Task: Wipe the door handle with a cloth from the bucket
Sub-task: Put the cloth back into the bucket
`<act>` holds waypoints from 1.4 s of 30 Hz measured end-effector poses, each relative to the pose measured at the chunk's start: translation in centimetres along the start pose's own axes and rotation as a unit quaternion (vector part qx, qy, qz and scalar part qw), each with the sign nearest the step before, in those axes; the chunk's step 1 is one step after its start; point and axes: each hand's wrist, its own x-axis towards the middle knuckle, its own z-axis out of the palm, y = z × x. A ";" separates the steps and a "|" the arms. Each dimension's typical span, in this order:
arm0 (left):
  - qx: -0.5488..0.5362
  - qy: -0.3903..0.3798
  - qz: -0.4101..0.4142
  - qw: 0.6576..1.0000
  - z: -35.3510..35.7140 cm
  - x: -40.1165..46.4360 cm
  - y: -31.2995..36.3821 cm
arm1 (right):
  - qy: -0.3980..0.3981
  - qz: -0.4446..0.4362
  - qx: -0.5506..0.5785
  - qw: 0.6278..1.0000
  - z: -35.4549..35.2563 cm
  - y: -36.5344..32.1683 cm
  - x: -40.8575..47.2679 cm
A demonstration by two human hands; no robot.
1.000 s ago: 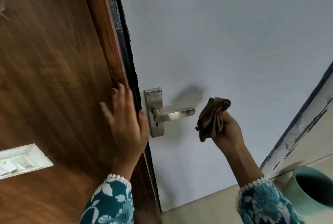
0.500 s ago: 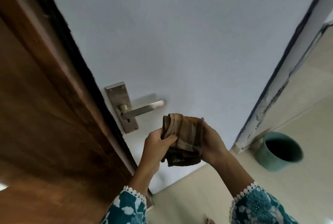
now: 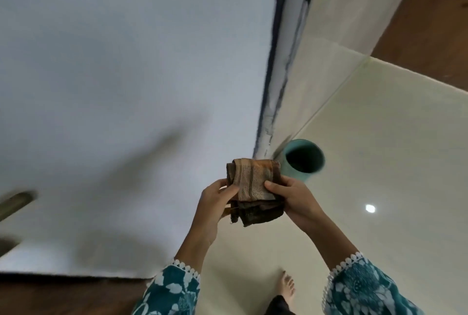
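Note:
A folded brown patterned cloth [image 3: 254, 188] is held between both hands in front of me. My left hand [image 3: 215, 204] grips its left side and my right hand [image 3: 295, 200] grips its right side, thumbs on top. The metal door handle [image 3: 15, 204] is a blurred bar at the far left edge, well away from the cloth. The teal bucket [image 3: 314, 162] stands on the floor just beyond the cloth, by the foot of the door frame; its inside looks dark.
The pale white door [image 3: 126, 73] fills the left and centre. Its dark-edged frame [image 3: 278, 61] runs down to the floor. Cream floor tiles [image 3: 379, 162] spread to the right. My bare foot [image 3: 287, 286] shows at the bottom.
My left hand left the door edge and joined the right on the cloth. The view swung right and down, so the handle slid to the left edge and the bucket came toward centre.

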 end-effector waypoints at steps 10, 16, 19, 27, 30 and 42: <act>-0.027 -0.034 -0.087 0.995 18.5 11.8 -0.7 | 0.188 0.015 -0.021 0.982 -23.8 -4.0 5.9; -0.016 -0.028 -0.120 0.992 21.8 18.5 -1.5 | 0.194 0.054 0.000 0.980 -28.2 -4.9 12.7; -0.017 -0.019 -0.141 0.990 23.0 23.0 -2.1 | 0.199 0.079 0.010 0.977 -29.7 -5.2 16.5; 0.004 -0.028 -0.196 0.980 28.2 34.4 -2.9 | 0.231 0.163 0.015 0.959 -35.1 -5.0 26.9; 0.010 -0.021 -0.221 0.975 30.1 39.3 -4.5 | 0.239 0.196 0.020 0.951 -37.6 -2.5 32.6; 0.047 -0.003 -0.192 0.980 33.1 63.5 -26.0 | 0.236 0.274 -0.037 0.931 -47.2 23.2 61.2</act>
